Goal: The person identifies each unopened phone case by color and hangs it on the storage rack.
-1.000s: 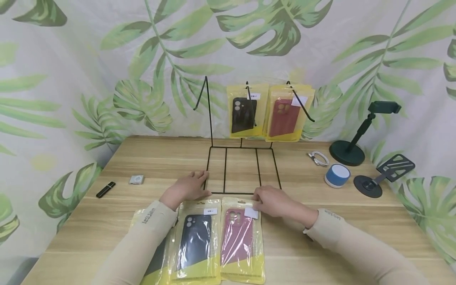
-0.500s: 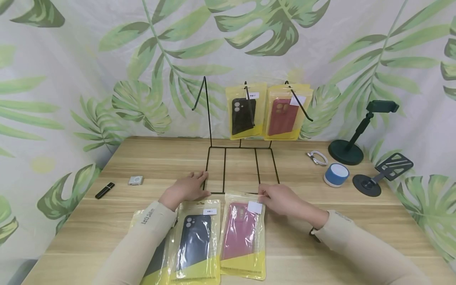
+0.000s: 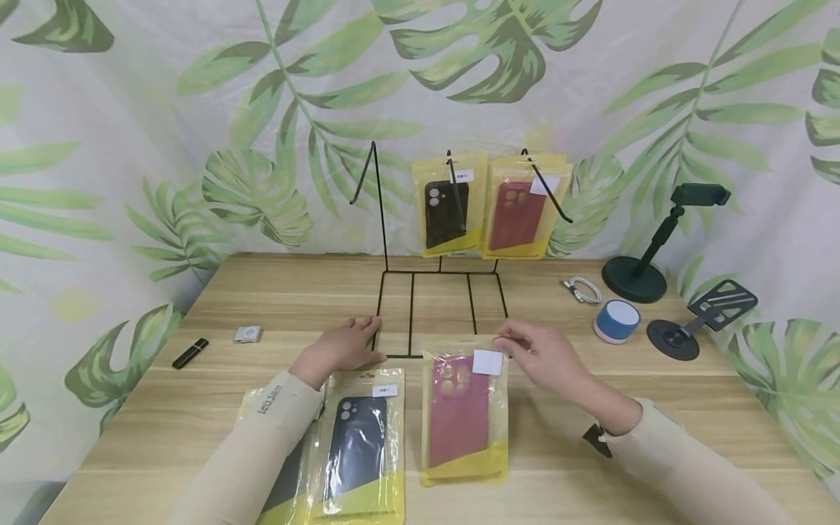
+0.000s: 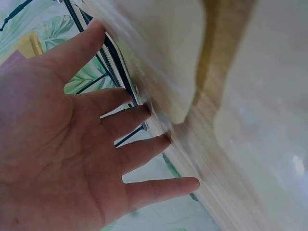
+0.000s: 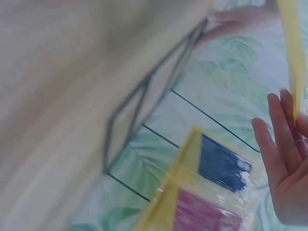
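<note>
My right hand (image 3: 550, 363) pinches the top right corner of a yellow-edged clear pouch with a dark pink phone case (image 3: 458, 419) in it. The pouch is lifted off the table, its face toward me. My left hand (image 3: 340, 345) lies with fingers extended at the front left corner of a black wire display rack (image 3: 411, 313); its palm and spread fingers (image 4: 144, 156) show in the left wrist view. Below that hand lies a pouch with a black phone case (image 3: 357, 448). Another pouch (image 3: 285, 477) is partly hidden under the left sleeve.
On the rack's hooks hang pouches with a black phone case (image 3: 446, 215) and a red one (image 3: 518, 215). The left hook (image 3: 363, 175) holds nothing. At right are a cable (image 3: 582, 290), blue-white cylinder (image 3: 617, 321) and two stands; at left, two small gadgets.
My right hand has lifted the pink case's pouch off the table and moved it right and away from me. My left hand has stayed at the rack's corner.
</note>
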Demonstrator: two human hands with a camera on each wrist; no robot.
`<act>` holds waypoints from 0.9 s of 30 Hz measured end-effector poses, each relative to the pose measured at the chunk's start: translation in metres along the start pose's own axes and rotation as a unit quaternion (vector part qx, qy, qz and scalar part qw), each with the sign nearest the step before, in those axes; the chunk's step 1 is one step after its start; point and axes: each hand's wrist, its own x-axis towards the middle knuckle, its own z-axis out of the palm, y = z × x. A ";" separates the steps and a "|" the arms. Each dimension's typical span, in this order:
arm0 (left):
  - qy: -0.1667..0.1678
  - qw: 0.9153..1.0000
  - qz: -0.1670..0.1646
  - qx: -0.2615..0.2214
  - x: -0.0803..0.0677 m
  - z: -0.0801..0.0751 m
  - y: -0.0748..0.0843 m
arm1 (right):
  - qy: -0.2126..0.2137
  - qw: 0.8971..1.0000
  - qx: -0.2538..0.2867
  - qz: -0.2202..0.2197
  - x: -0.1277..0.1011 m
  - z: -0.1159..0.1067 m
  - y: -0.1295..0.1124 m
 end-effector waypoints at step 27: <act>0.004 1.000 -0.001 0.002 -0.001 0.001 0.000 | 0.322 0.928 0.180 -0.056 0.016 -0.099 0.018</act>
